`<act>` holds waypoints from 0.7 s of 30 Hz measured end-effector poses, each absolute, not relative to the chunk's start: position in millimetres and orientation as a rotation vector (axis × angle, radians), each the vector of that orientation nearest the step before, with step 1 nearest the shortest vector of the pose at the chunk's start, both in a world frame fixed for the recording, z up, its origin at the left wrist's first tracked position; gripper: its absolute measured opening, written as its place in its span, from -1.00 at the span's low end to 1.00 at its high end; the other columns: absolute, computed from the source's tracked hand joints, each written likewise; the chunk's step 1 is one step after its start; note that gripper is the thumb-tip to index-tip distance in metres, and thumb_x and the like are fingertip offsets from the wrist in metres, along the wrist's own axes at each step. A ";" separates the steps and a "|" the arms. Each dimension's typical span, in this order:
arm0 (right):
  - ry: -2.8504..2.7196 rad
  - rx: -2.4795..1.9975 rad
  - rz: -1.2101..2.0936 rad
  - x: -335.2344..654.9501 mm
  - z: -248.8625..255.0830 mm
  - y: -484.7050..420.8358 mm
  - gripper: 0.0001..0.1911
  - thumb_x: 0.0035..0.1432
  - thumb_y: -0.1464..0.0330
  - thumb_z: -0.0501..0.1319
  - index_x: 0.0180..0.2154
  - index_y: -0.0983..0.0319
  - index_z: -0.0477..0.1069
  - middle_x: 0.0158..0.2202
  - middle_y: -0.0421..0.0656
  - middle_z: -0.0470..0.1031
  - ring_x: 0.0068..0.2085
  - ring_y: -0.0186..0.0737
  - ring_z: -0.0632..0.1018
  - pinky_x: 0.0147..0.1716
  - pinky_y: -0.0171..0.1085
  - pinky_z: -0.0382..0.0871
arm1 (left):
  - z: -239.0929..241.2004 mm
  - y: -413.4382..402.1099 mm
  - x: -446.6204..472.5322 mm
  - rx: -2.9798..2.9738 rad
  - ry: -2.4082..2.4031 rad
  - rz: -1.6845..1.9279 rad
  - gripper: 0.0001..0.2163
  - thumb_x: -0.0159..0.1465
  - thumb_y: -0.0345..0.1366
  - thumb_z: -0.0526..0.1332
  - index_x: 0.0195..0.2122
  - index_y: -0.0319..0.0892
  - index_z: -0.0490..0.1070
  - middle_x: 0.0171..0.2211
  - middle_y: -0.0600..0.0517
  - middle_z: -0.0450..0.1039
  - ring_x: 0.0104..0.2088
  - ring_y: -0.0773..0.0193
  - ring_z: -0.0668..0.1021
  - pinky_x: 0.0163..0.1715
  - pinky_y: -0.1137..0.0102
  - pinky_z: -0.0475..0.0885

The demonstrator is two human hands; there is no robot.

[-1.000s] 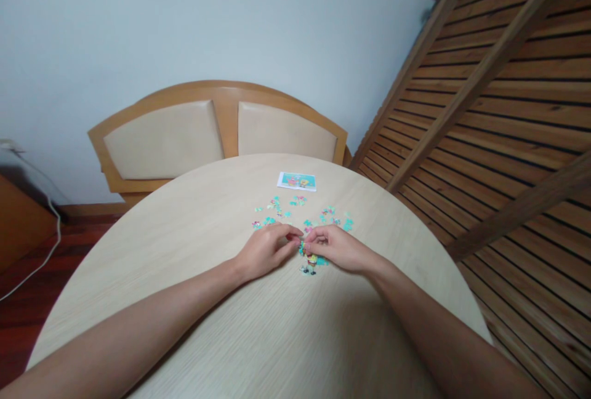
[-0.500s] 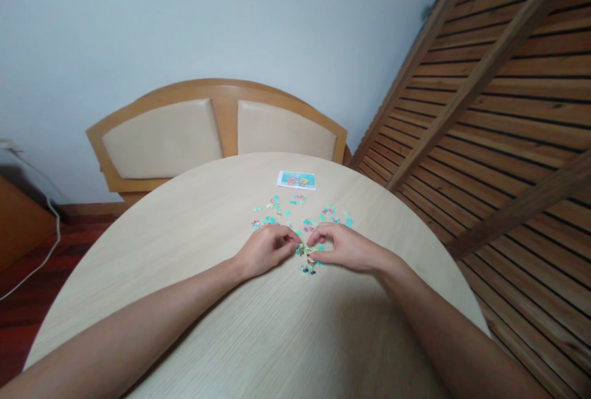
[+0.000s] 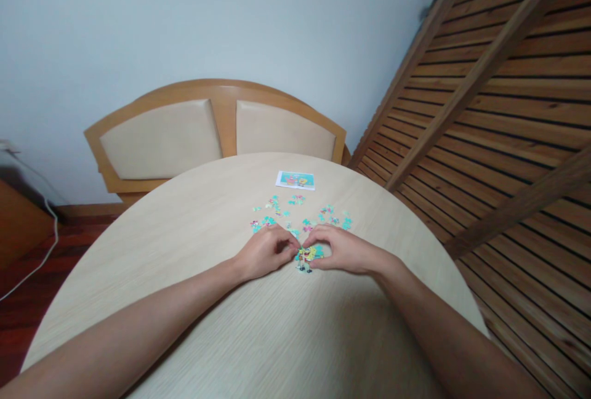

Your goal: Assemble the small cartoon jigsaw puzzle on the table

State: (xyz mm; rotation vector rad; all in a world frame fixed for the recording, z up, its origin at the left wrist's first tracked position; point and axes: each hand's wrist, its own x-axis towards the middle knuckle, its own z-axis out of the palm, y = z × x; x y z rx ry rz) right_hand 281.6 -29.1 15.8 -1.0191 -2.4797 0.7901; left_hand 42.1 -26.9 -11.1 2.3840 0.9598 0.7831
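Observation:
My left hand [image 3: 266,252] and my right hand [image 3: 340,249] rest side by side on a round pale wooden table [image 3: 231,325], fingertips meeting. Both are closed in pinches over a small joined cluster of puzzle pieces [image 3: 305,257], yellow and teal, which lies between them on the tabletop. Several loose teal and pink puzzle pieces [image 3: 300,217] are scattered just beyond the hands. A small printed reference picture [image 3: 295,180] lies farther back near the table's far edge.
A wooden bench back with two beige cushioned panels [image 3: 212,131] stands behind the table against a pale wall. A slatted wooden frame [image 3: 498,116] leans at the right. A cable [image 3: 41,245] hangs over the reddish floor at the left.
Both hands have drawn closer together and slightly away from me, closing round the joined cluster. The cluster now sits directly between the fingertips.

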 end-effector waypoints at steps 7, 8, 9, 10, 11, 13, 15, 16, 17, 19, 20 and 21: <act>-2.489 -0.977 0.796 279.8 17.1 -29.1 -0.71 0.08 0.27 0.40 -0.11 0.16 0.58 -0.12 -0.11 0.56 0.02 -0.04 0.49 0.05 -0.18 0.29 | -12.0 -28.5 43.8 2.349 0.959 0.803 -0.88 0.29 -0.34 0.23 -0.28 -0.13 0.58 -0.35 0.03 0.58 -0.28 0.23 0.56 -0.19 0.37 0.42; -2.491 -0.977 0.794 280.0 16.7 -28.9 -0.70 0.09 0.27 0.40 -0.11 0.17 0.58 -0.12 -0.11 0.55 0.02 -0.05 0.49 0.05 -0.18 0.28 | -12.2 -28.7 44.0 2.339 0.959 0.806 -0.88 0.29 -0.34 0.23 -0.28 -0.14 0.58 -0.36 0.03 0.57 -0.29 0.24 0.56 -0.20 0.37 0.42; -2.494 -0.977 0.791 280.2 16.2 -28.6 -0.70 0.09 0.27 0.40 -0.11 0.17 0.58 -0.11 -0.11 0.55 0.02 -0.05 0.49 0.05 -0.18 0.28 | -12.5 -28.8 44.2 2.331 0.955 0.809 -0.88 0.29 -0.33 0.23 -0.29 -0.14 0.58 -0.36 0.03 0.57 -0.30 0.24 0.56 -0.21 0.38 0.42; -2.495 -0.975 0.787 280.6 15.6 -28.3 -0.70 0.09 0.26 0.40 -0.11 0.17 0.58 -0.11 -0.11 0.55 0.02 -0.05 0.49 0.05 -0.18 0.28 | -12.7 -28.8 44.3 2.324 0.948 0.811 -0.88 0.29 -0.33 0.24 -0.29 -0.14 0.58 -0.37 0.03 0.57 -0.30 0.24 0.56 -0.22 0.38 0.42; -2.497 -0.973 0.784 281.0 15.0 -28.0 -0.70 0.08 0.26 0.40 -0.11 0.17 0.58 -0.10 -0.11 0.55 0.02 -0.05 0.49 0.05 -0.18 0.28 | -12.8 -28.8 44.5 2.317 0.940 0.813 -0.88 0.29 -0.33 0.24 -0.29 -0.14 0.58 -0.37 0.03 0.58 -0.31 0.25 0.56 -0.22 0.39 0.42; -2.500 -0.976 0.779 281.7 14.2 -27.7 -0.70 0.08 0.26 0.41 -0.11 0.16 0.58 -0.10 -0.11 0.55 0.02 -0.05 0.49 0.04 -0.18 0.28 | -13.0 -28.5 44.6 2.303 0.927 0.821 -0.88 0.29 -0.32 0.24 -0.29 -0.15 0.59 -0.36 0.03 0.58 -0.30 0.25 0.56 -0.23 0.40 0.42; -2.507 -0.984 0.777 282.0 14.0 -27.7 -0.70 0.09 0.26 0.40 -0.11 0.16 0.57 -0.10 -0.11 0.55 0.02 -0.05 0.49 0.05 -0.18 0.28 | -12.8 -28.5 44.6 2.293 0.916 0.826 -0.88 0.29 -0.32 0.24 -0.28 -0.15 0.59 -0.37 0.03 0.58 -0.31 0.26 0.56 -0.24 0.40 0.43; -2.508 -0.988 0.778 282.0 14.1 -27.8 -0.70 0.09 0.26 0.40 -0.11 0.16 0.57 -0.10 -0.11 0.55 0.03 -0.05 0.49 0.05 -0.18 0.28 | -12.6 -28.6 44.7 2.287 0.911 0.827 -0.88 0.29 -0.32 0.24 -0.28 -0.15 0.59 -0.37 0.03 0.58 -0.32 0.26 0.56 -0.25 0.41 0.43; -2.509 -0.989 0.781 281.9 14.4 -28.0 -0.70 0.09 0.26 0.40 -0.11 0.16 0.57 -0.10 -0.11 0.55 0.03 -0.05 0.49 0.05 -0.18 0.28 | -12.4 -28.7 44.7 2.279 0.907 0.826 -0.88 0.29 -0.31 0.23 -0.28 -0.15 0.59 -0.37 0.03 0.58 -0.33 0.27 0.56 -0.25 0.41 0.42; -2.506 -0.986 0.789 281.6 15.2 -28.3 -0.71 0.08 0.27 0.40 -0.11 0.15 0.57 -0.10 -0.11 0.55 0.03 -0.05 0.49 0.05 -0.18 0.28 | -11.8 -29.0 44.9 2.272 0.898 0.819 -0.88 0.28 -0.32 0.23 -0.28 -0.15 0.59 -0.37 0.04 0.59 -0.33 0.27 0.56 -0.25 0.41 0.42; -2.505 -0.984 0.792 281.4 15.7 -28.5 -0.71 0.08 0.28 0.40 -0.11 0.15 0.58 -0.10 -0.12 0.55 0.03 -0.05 0.49 0.05 -0.18 0.28 | -11.5 -29.2 45.0 2.277 0.896 0.815 -0.88 0.28 -0.33 0.24 -0.29 -0.15 0.59 -0.36 0.04 0.59 -0.32 0.27 0.56 -0.25 0.41 0.42; -2.505 -0.984 0.792 281.2 16.1 -28.7 -0.71 0.08 0.28 0.40 -0.12 0.15 0.58 -0.10 -0.12 0.55 0.03 -0.05 0.49 0.05 -0.18 0.28 | -11.2 -29.4 45.1 2.287 0.894 0.811 -0.88 0.28 -0.33 0.24 -0.29 -0.14 0.59 -0.36 0.04 0.60 -0.31 0.26 0.56 -0.24 0.41 0.42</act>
